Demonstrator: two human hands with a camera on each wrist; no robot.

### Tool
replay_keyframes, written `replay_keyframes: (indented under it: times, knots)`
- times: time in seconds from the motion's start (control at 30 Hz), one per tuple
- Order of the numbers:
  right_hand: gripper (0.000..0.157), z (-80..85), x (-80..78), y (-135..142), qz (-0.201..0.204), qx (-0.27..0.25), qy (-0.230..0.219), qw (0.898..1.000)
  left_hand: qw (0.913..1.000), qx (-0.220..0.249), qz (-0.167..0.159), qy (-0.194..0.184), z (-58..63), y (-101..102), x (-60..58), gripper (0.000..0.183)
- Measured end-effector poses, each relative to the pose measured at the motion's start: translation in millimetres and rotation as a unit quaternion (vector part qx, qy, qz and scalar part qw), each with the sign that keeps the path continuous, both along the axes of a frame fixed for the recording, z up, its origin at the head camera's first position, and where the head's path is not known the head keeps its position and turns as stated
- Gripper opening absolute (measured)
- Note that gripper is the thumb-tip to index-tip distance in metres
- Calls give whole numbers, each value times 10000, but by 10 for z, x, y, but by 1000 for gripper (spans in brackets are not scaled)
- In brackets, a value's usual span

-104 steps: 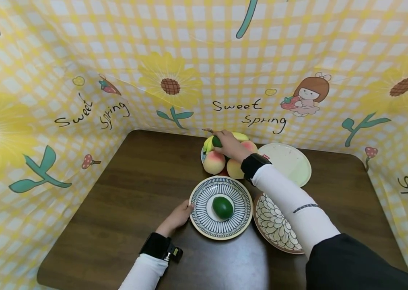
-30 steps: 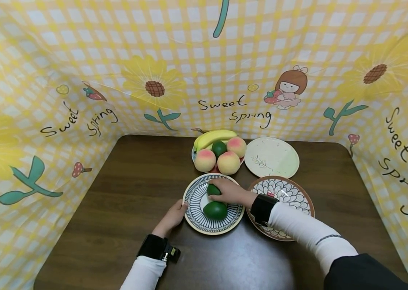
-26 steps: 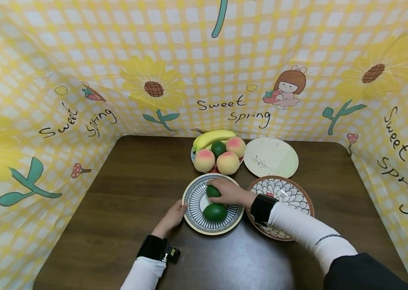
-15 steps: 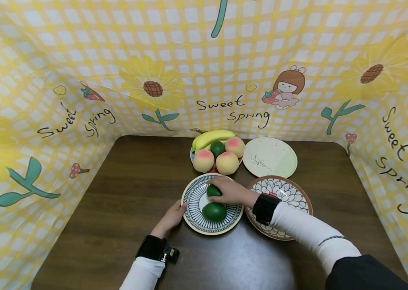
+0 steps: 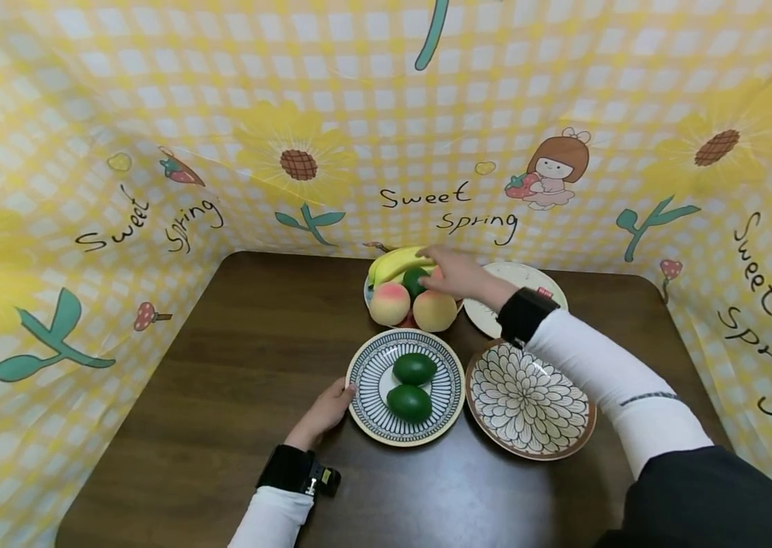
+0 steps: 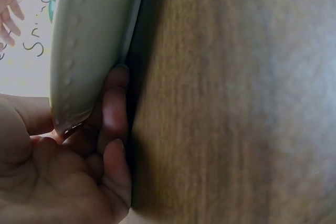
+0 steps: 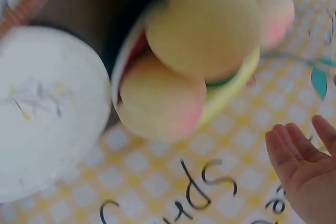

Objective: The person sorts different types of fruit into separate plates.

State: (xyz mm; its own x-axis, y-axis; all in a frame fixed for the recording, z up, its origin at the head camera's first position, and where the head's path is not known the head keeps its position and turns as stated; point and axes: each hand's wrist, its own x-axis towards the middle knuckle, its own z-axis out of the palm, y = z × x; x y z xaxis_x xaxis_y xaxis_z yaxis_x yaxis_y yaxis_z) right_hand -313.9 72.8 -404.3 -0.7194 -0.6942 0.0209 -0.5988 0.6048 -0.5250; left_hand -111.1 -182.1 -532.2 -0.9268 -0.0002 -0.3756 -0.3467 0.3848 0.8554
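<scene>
Left hand had a firm pinch on the rim of the blue-patterned plate: on my left wrist feed the thumb sat over the edge, fingers curled underneath. Couldn't tell if the plate's foot was fully down on the table.

Two green fruits on that plate, near one green fruit, far one, lying just about end-on-end across the middle, close together.

Right hand was over the fruit plate, fingers spread well apart, nothing in the grasp. Head feed had the thumb overlapping the third green fruit; I couldn't confirm contact. Right wrist feed showed a gap between the visible fingers and the peaches.

Fruit plate load: bananas at the back, third green fruit in the middle, left peach and right peach in front, another peach mostly behind the right hand on head view.

Brown-rimmed plate sat just right of the patterned one; pale plate beside the fruit plate, partly under the right forearm on my head feed.
</scene>
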Motion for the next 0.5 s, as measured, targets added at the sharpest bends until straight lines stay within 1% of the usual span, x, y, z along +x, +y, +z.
replay_keyframes:
  times: [0.1, 0.17, 0.23, 0.37, 0.5]
  knots:
    - [61, 114, -186, -48, -157, 110, -51, 9998, 10000, 41, -2, -25, 24, -24, 7, 50]
    - [61, 144, -284, -101, -123, 168, -146, 9997, 10000, 44, 18, -34, 34, -30, 8, 50]
    - [62, 150, -349, -151, -98, 345, -277, 9990, 10000, 11, -15, 4, 33, -32, 7, 49]
    - [66, 107, -416, -242, -96, 933, -505, 9943, 9999, -24, -83, 89, 28, -20, 18, 48]
    - [67, 53, -421, -339, 21, 1452, -579, 9877, 9998, -72, -33, 154, 24, -23, 34, 45]
